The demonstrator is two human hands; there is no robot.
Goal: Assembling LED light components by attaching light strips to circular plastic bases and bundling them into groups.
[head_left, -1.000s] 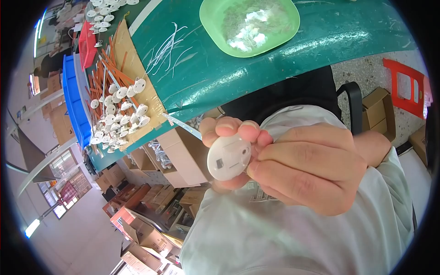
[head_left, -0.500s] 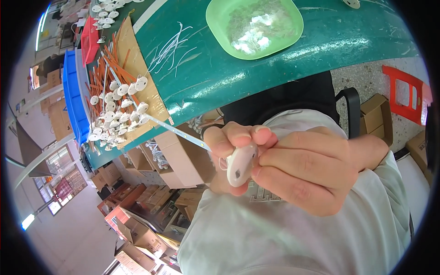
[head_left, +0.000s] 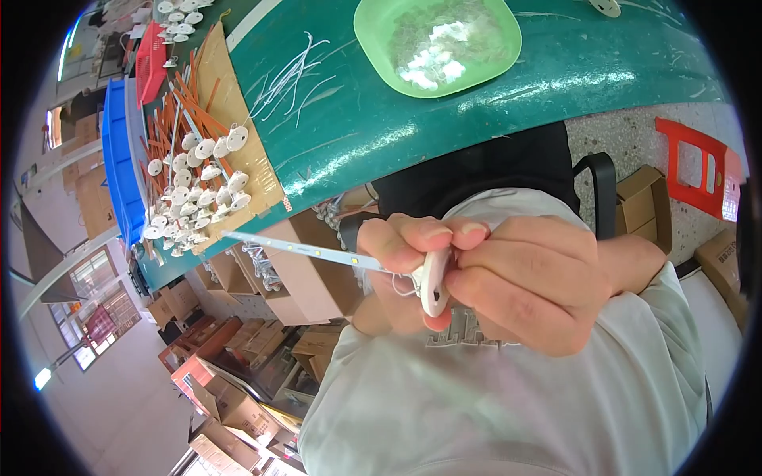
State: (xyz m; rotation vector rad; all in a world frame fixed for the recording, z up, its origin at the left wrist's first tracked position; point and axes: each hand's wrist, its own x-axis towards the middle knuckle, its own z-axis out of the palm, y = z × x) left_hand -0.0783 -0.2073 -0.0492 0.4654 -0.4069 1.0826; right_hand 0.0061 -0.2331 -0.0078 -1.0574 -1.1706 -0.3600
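Green surface (head_left: 381, 127) arcs across the upper half of the frame, edges bent by the lens. Upper centre: light green tray (head_left: 371, 40) holding small pale parts. Upper left: brown cardboard sheet (head_left: 254, 178) covered with white round discs (head_left: 202, 190) and orange strips (head_left: 186, 99); a blue bin (head_left: 119, 166) lies just beside it, a red bin (head_left: 149, 55) above that. Loose white wires (head_left: 290, 71) lie on the bare green between cardboard and tray.

Centre of frame, close to the camera: both hands together, clamped on one white round disc (head_left: 432, 282) seen nearly edge-on. Left hand (head_left: 397, 274) grips it from the left, fingertips curled over the rim; right hand (head_left: 528, 285) closes over it from the right. A thin white strip (head_left: 294, 248) runs from the disc out toward the left, ending near the cardboard sheet's lower edge.

Lower left: cardboard boxes (head_left: 230, 404) on the floor. Right edge: red stool (head_left: 702, 178), black chair armrest (head_left: 599, 186).
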